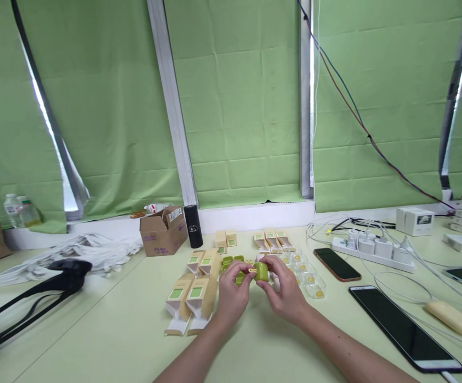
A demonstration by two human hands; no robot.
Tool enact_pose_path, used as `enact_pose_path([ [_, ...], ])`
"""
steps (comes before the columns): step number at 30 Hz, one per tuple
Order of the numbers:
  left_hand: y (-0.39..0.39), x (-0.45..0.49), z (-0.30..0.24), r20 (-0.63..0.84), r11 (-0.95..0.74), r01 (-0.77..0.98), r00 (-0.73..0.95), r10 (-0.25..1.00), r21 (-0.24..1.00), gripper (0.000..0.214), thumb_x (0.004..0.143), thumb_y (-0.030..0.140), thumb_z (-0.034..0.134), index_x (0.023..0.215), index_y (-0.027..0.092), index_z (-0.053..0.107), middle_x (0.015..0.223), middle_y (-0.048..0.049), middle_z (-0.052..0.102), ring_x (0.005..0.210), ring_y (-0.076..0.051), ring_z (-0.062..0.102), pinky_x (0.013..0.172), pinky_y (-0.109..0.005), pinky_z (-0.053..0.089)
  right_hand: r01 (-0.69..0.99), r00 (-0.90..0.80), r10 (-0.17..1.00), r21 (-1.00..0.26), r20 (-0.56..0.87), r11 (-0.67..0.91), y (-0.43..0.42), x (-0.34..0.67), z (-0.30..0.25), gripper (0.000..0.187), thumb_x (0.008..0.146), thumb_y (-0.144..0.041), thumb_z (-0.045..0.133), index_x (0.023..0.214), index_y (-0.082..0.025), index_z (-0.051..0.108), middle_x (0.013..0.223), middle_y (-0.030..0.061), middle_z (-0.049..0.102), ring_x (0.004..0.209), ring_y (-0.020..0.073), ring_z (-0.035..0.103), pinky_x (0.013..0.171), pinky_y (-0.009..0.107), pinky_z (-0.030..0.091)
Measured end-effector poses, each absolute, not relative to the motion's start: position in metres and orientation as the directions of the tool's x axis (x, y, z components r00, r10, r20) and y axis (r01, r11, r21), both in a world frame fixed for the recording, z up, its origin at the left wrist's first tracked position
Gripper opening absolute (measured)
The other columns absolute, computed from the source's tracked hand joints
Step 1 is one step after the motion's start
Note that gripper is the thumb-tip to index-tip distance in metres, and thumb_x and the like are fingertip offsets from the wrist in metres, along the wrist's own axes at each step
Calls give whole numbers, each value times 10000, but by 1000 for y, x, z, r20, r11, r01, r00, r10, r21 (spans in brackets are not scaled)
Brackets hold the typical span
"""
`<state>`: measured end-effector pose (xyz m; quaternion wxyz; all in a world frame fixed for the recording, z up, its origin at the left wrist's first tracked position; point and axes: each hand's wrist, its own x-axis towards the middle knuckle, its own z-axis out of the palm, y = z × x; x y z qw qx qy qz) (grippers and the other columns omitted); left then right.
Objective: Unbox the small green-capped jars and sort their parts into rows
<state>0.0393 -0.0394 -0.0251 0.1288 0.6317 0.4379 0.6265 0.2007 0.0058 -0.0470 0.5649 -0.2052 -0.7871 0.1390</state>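
Observation:
My left hand [233,295] and my right hand [282,290] meet above the pale green table [107,330]. My right hand grips a small green case [261,271]. My left hand pinches a small yellow piece [252,271] against the case's left side. More green cases [231,260] lie just behind my hands. Tan cartons with green labels [193,298] lie open to the left of my left hand. Several clear trays with yellow dots [308,276] sit to the right of my right hand.
A small cardboard box [162,231] and a black cylinder [193,226] stand at the back. More tan cartons [273,240] lie behind the trays. Phones [337,264], a large dark screen [404,327], a power strip with chargers [374,249] and cables fill the right. A black strap [35,298] lies left.

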Motion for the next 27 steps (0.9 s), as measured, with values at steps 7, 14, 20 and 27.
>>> enact_pose_path([
  [7, -35, 38, -27, 641, -560, 353, -178, 746, 750, 107, 833, 287, 701, 758, 210, 703, 819, -46, 714, 825, -218, 673, 804, -344, 542, 160, -290, 484, -457, 826, 875, 8, 201, -52, 376, 912, -217, 600, 1280, -244, 529, 1174, 112, 647, 1048, 269, 653, 871, 423, 594],
  [14, -31, 34, -27, 582, -523, 290, -177, 793, 801, 107, 779, 290, 743, 733, 196, 719, 788, -46, 727, 787, -210, 673, 786, -343, 549, 150, -325, 484, -461, 813, 875, 11, 203, -55, 379, 912, -214, 599, 1284, -241, 532, 1142, 107, 643, 1035, 263, 639, 870, 422, 582],
  [20, -30, 31, -28, 560, -517, 243, -164, 812, 821, 152, 752, 328, 795, 771, 183, 752, 807, -67, 734, 793, -220, 673, 764, -349, 556, 153, -305, 499, -476, 811, 866, 9, 203, -50, 360, 909, -233, 616, 1263, -244, 556, 1142, 103, 650, 1011, 260, 651, 862, 417, 589],
  [27, -29, 29, -33, 605, -564, 278, -91, 791, 778, 356, 851, 426, 745, 1116, 190, 730, 1088, -118, 727, 984, -244, 673, 884, -387, 559, 157, -293, 505, -480, 812, 863, 7, 202, -43, 418, 874, -160, 620, 1276, -272, 604, 1242, 113, 576, 1077, 266, 643, 917, 438, 600],
])
